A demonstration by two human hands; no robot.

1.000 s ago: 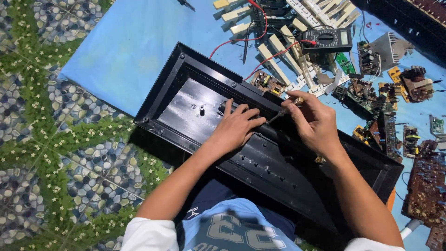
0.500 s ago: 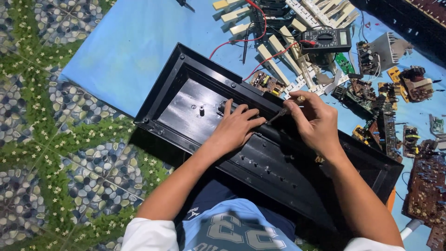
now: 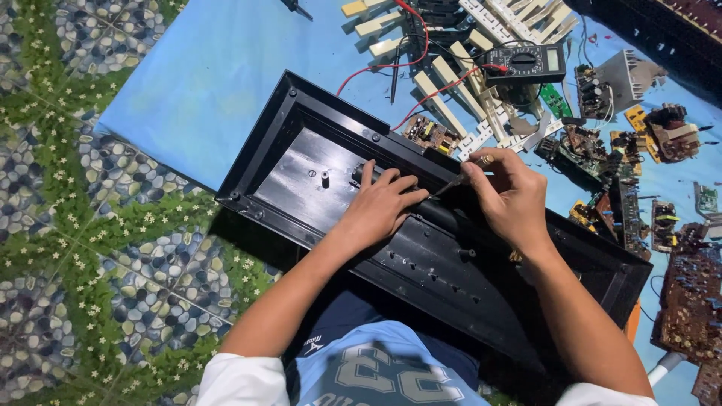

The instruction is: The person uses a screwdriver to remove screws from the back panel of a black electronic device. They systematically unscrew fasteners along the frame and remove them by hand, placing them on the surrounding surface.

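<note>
A big black plastic case (image 3: 421, 248) lies open side up on the person's lap, partly on a blue sheet (image 3: 218, 68) and partly over a green mat with pebble and flower patterns (image 3: 98, 248). The case is like a long shallow tray. Inside its left end is a shiny flat floor with a small round post (image 3: 325, 179) standing up and a tiny hole beside it. Further right inside the case is a long raised black strip with a row of little holes. The left hand (image 3: 380, 207) rests flat inside the case, near the middle, fingers spread and pressing down on a small dark part; it is not closed around anything. The right hand (image 3: 508, 195) is just to the right of it, above the back wall of the case. Its fingers are pinched tight around a thin screwdriver (image 3: 451, 183), and the tip points down to the left, just by the left hand's fingertips. Behind the case, on the blue sheet, lie many cream-white keyboard keys (image 3: 451, 83). Among them is a dark meter (image 3: 524, 62) with a dial, with red wires (image 3: 406, 45) running from it. A small brown circuit board (image 3: 430, 134) lies just behind the case wall. To the right of the case are more circuit boards and parts (image 3: 647, 135), heaped close together.
</note>
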